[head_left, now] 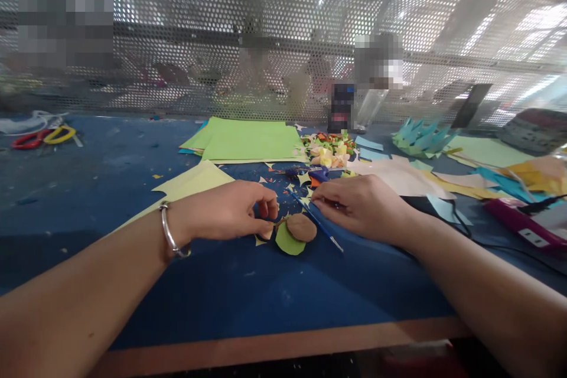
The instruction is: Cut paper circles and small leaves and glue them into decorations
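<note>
1. Left hand (230, 211) is curving, thumb and fingers apart, beside a round brown paper disc (302, 228) overlapping a round lime-green paper disc (289, 244), near centre.
2. Right hand (357, 204) is bending just right of a slim blue rod (325, 229); grip unclear.
3. Paper handling seems underway, next needing light fingertips.

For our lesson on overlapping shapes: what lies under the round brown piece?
A round green piece, showing at lower left; whatever else the round brown piece covers cannot be seen.

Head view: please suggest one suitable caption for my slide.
Left hand and right hand flank a brown disc overlapping a green disc, beside a slim blue tool.
</note>
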